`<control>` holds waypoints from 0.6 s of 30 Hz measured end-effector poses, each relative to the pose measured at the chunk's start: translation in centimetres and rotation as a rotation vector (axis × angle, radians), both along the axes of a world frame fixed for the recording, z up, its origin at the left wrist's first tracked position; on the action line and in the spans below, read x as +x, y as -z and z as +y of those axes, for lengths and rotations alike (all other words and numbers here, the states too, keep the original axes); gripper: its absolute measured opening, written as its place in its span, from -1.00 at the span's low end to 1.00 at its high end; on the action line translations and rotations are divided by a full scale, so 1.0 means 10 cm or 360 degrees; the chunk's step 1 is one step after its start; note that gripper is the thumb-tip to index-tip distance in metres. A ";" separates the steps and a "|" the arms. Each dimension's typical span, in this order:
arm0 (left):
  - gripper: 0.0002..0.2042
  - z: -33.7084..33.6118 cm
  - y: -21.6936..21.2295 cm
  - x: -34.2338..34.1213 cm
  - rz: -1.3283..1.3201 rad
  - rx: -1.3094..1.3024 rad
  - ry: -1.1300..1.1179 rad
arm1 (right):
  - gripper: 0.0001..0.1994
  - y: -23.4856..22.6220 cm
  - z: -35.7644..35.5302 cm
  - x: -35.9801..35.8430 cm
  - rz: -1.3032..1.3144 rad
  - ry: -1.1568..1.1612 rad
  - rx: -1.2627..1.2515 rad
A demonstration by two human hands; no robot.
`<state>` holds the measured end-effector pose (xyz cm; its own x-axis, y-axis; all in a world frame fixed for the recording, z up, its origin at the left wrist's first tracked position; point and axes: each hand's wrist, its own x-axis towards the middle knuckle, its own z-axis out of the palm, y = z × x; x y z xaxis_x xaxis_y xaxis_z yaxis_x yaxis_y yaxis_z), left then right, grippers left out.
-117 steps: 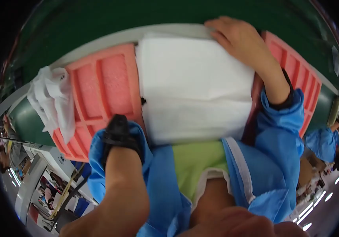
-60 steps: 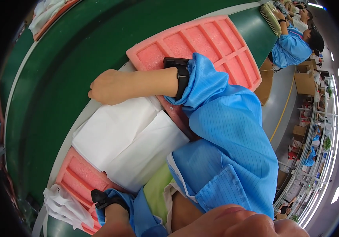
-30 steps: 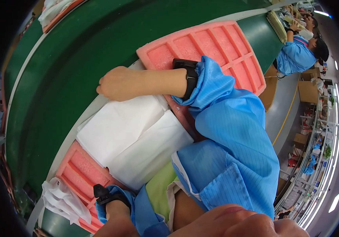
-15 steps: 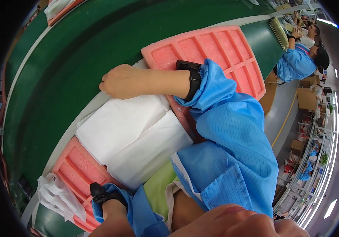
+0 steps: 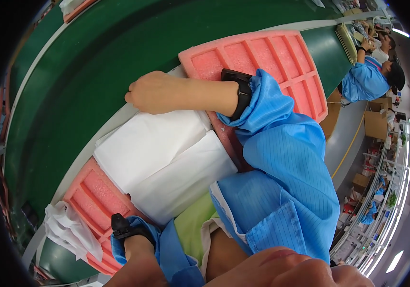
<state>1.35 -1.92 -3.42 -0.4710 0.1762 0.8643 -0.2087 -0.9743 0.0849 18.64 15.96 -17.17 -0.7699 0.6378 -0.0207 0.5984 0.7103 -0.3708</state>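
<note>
My right hand (image 5: 148,93) is closed, its knuckles upward, at the far edge of a stack of white sheets (image 5: 150,148). Its fingers curl under, so anything inside them is hidden. A black device is strapped to that wrist, below a rolled blue sleeve. The sheets lie over a pink foam tray (image 5: 91,173) with compartments. My left hand (image 5: 140,270) is bent back toward me at the lower edge, and its fingers cannot be seen. Another black strapped device (image 5: 121,227) sits at that wrist.
A second pink compartment tray (image 5: 257,57) lies at the far right. Beyond the pale rim runs a green work surface (image 5: 66,100). A crumpled white plastic bag (image 5: 66,229) hangs over the near left tray. Co-workers (image 5: 370,79) and cardboard boxes (image 5: 376,124) are off to the right.
The whole view has shifted slightly, so things appear a little farther right. My right hand stays closed at the sheets' far edge, and the stack has not visibly moved.
</note>
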 end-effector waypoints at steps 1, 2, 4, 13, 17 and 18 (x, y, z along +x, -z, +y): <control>-0.58 0.00 0.01 0.02 -0.0001 0.0059 0.0163 | -0.86 0.01 -0.01 0.00 0.0029 -0.0003 0.0012; -0.58 0.01 0.01 0.06 -0.0001 0.0119 0.0324 | -0.86 0.01 -0.02 0.01 0.0030 -0.0024 0.0004; -0.58 0.00 0.01 0.07 0.0020 0.0136 0.0310 | -0.87 0.01 -0.04 0.02 0.0040 0.0015 0.0041; -0.55 0.03 0.01 0.18 0.0099 0.0278 0.0318 | -0.87 0.04 -0.10 0.07 0.0033 0.0038 0.0023; -0.54 0.13 0.04 0.18 0.0220 0.0273 -0.0062 | -0.87 0.04 -0.02 0.07 0.0042 0.0041 -0.0013; -0.54 0.14 0.01 0.15 0.0275 0.0313 -0.0224 | -0.87 0.02 0.01 0.04 0.0081 0.0013 0.0015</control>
